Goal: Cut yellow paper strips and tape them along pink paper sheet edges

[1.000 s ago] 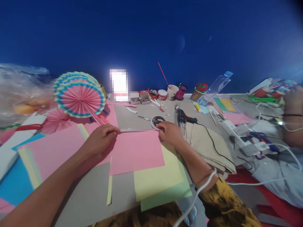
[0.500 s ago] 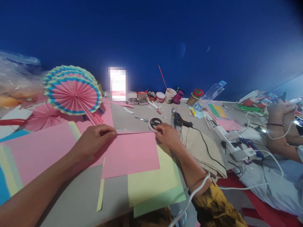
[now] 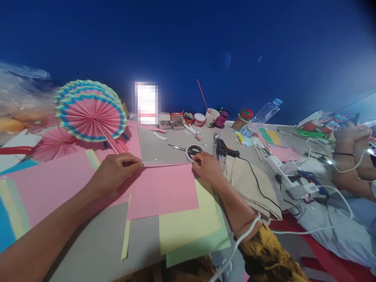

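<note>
Left hand (image 3: 123,169), as I view it remotely, fingers pinched at one end of a pale strip (image 3: 158,164); right hand (image 3: 207,166) has thumb and fingers closed on the tape roll (image 3: 187,154); strip runs between them along the far edge of the pink sheet (image 3: 163,192), which lies partly over a yellow sheet (image 3: 190,231); scissors (image 3: 177,148) just beyond, blades pointing left.

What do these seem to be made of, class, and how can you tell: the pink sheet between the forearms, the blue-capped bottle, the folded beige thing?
Pink sheet: matte paper or thin card; it lies flat with crisp, straight edges.
Bottle: probably glossy clear plastic; see-through with bright highlights.
Beige thing: likely dull cloth, judging by its soft folds; no weave is visible.
</note>
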`<state>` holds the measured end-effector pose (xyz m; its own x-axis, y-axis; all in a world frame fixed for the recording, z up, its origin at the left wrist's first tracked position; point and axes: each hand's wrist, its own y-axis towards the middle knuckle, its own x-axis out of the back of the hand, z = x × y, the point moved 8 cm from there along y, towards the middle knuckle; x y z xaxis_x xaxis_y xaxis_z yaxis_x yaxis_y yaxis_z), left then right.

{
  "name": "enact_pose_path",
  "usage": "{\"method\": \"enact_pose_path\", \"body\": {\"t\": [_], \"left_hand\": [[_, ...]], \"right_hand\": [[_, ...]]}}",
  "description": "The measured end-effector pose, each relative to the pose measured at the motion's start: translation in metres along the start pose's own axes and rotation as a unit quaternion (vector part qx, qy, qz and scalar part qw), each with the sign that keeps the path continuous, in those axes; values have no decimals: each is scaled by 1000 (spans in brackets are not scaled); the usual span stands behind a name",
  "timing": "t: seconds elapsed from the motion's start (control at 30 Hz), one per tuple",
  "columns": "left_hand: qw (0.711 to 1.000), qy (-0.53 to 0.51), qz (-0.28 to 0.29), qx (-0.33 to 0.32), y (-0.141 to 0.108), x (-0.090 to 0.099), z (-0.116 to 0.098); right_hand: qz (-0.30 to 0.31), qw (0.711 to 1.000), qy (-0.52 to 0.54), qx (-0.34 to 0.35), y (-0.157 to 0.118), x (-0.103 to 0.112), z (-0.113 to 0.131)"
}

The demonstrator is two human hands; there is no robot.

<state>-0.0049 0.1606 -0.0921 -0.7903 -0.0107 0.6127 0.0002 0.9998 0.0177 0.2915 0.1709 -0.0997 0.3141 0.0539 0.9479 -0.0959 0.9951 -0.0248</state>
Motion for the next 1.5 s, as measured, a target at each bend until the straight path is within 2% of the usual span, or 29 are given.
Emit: {"method": "enact_pose_path", "body": {"t": [0.17,0.43,0.7,1.1,1.33,1.5], "left_hand": [[1000,18,9,8,2,-1,7],[996,67,37,-38,3,-5,4],[995,73,55,-40,6,-4,7],[999,28,27,-36,-3,1,-7],[997,-13,-23,-79,-13,4,-15],[993,-32,-30,-106,-18,5,-21]], "right_hand": [[-9,1000,-10,2,0,-3,-1],[-17,1000,-8,22,1,-5,-3],[-9,1000,-11,18,0,-5,-1],[-8,1000,-4,10,2,-4,-3],[-9,1000,4,-7,4,-4,-5],[-12,1000,6,-16,2,-3,-4]]}}
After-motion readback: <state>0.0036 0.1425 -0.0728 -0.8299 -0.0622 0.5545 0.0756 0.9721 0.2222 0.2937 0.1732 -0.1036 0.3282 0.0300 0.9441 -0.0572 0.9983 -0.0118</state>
